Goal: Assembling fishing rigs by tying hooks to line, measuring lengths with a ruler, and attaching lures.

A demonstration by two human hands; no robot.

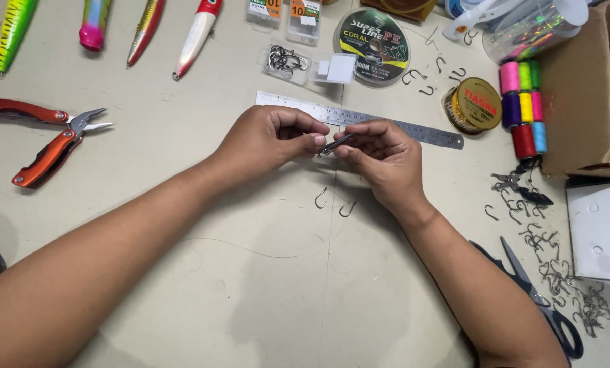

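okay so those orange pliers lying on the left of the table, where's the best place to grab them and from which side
Grip the orange pliers by the two handles, from above and from the left. They lie flat on the table, handles splayed apart and trailing left, while the pointed metal jaws face right toward the left hand. Closing the hand around both handles probably works best, keeping fingers off the tip.

There is one view, from a camera on the person's head, looking steeply down and forward onto the worktop (182, 286). It sits close: both forearms enter from the bottom corners and the left hand (271, 140) and right hand (380, 157) meet near the middle. The far edge of the picture reaches the lures (196, 37) and a line spool (373, 46); scissors (536, 300) lie at the lower right.
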